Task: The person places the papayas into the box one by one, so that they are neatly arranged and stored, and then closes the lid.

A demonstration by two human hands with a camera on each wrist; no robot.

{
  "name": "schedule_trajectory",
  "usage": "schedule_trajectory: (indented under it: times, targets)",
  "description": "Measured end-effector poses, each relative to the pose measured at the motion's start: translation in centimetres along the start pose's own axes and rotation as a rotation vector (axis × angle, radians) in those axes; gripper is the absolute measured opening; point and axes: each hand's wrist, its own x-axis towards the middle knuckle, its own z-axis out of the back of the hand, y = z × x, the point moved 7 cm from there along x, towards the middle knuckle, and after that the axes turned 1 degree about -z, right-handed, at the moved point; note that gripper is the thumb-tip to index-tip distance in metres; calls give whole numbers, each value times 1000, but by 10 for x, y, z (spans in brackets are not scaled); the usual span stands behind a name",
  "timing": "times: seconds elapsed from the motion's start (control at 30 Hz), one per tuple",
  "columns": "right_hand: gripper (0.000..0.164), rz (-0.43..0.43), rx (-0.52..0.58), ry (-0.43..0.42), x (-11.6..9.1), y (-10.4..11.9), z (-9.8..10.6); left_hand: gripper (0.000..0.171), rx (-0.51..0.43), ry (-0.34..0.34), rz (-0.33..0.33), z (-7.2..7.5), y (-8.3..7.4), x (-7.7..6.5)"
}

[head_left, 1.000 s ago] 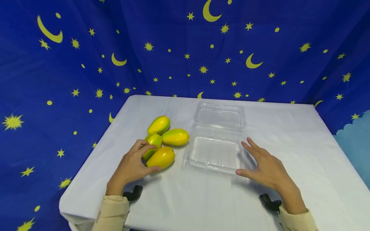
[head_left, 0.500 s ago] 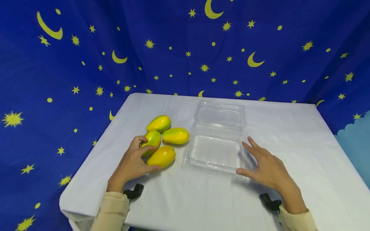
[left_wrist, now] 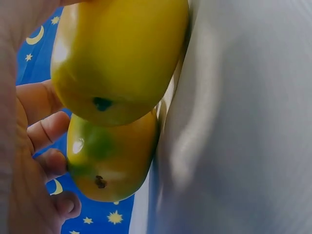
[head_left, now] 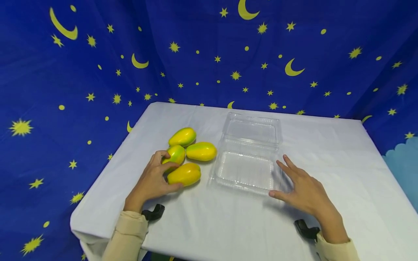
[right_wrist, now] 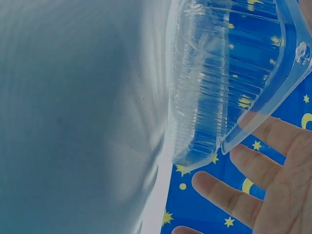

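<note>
Left hand [head_left: 152,180] half-curls round a glossy, dark-tipped yellow fruit [head_left: 185,174]; right hand [head_left: 306,191] spreads beside a clear container [head_left: 245,170].

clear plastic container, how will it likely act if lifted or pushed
The clear plastic container looks thin-walled, so it is probably light and flexible, though its ribbed sides may stiffen it. Its far half lies open, so it may flop if only the near half is lifted. Wide and low, it would likely slide rather than tip.
</note>
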Motion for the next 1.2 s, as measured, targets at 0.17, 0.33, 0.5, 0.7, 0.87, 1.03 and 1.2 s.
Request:
schedule_trajectory:
  times: [0.17, 0.33, 0.5, 0.7, 0.87, 1.03, 1.2]
  targets:
    - [105, 1, 2, -9, -1, 0, 0, 56, -13, -14, -9, 0, 1, -1]
    - [105, 2, 0, -13, -1, 1, 1, 56, -20, -48, -30, 4, -1, 0]
    - [105, 4, -5, -10, -2, 0, 2, 56, -25, -86, -58, 10, -7, 3]
    - [105, 8, -4, -14, -2, 1, 1, 58, -6, -123, -114, 19, -17, 11]
    - [105, 3, -3, -18, -3, 0, 2, 58, 0, -124, -137, 24, -29, 26]
    - [105, -2, -7, -26, -3, -1, 3, 59, -17, -119, -148, 30, -43, 46]
    - [104, -5, -1, -22, -3, 0, 2, 59, -25, -111, -173, 33, -57, 70]
